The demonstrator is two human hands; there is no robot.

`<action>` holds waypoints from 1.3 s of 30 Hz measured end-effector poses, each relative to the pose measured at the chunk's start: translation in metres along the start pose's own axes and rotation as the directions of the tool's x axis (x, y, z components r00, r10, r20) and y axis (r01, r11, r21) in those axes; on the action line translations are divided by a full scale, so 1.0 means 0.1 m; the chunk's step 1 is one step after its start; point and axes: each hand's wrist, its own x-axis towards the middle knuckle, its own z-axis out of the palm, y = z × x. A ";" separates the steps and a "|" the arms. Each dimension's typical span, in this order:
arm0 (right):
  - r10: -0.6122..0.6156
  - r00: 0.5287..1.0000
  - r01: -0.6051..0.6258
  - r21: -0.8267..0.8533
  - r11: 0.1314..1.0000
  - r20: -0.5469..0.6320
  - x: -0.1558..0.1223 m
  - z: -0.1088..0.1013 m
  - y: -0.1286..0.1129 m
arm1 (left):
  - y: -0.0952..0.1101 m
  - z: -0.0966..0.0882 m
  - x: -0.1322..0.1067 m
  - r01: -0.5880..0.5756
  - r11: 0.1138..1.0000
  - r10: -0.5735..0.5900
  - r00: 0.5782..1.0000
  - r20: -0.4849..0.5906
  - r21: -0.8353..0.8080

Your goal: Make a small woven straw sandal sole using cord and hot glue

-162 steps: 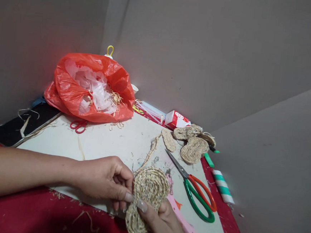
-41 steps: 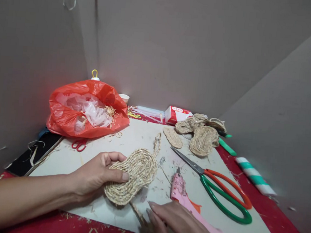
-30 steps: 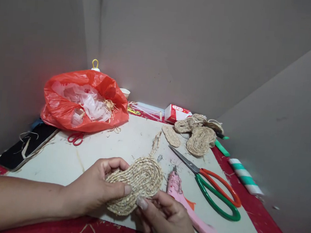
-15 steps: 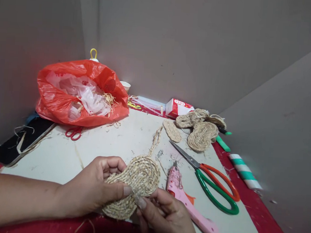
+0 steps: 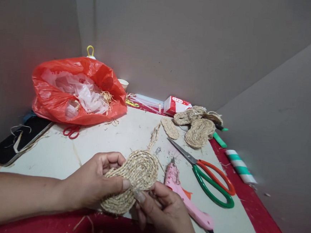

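Observation:
Both hands grip a coiled straw-rope piece, shaped like a figure eight, over the front edge of the white board. My left hand pinches it from the left, thumb pressed on top and fingers partly hidden behind. At its right edge, by the narrow waist, my right hand holds it between thumb and fingers. A braided straw tail runs from its top toward the back. Close to my right hand lies a pink glue gun, its nozzle pointing away. Scissors with orange and green handles rest beyond it.
Several coiled straw pieces are heaped at the back right, beside a red and white box. A red plastic bag with straw stands back left. Small red scissors and a black phone-like slab lie near it on the board.
The whole view has shifted slightly, so everything sits a little further left and up. Both hands keep the same grip on the straw piece.

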 end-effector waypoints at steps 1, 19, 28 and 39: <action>-0.006 1.000 0.006 0.000 1.000 0.001 0.01 0.00 0.00 | 0.01 0.00 0.01 0.000 1.000 0.000 1.000 0.002 -0.007; 0.030 0.999 -0.031 -0.019 0.999 -0.035 -0.04 0.08 -0.06 | 0.02 0.06 -0.03 0.020 0.999 -0.022 0.999 0.047 0.030; -0.028 0.998 0.033 -0.094 0.995 0.053 0.07 -0.07 0.04 | 0.04 -0.07 0.08 0.024 0.997 -0.033 0.993 0.111 0.079; -0.042 0.999 0.043 -0.066 0.997 0.015 0.09 -0.04 0.03 | 0.13 -0.16 0.11 0.047 0.963 -0.094 0.982 0.165 0.264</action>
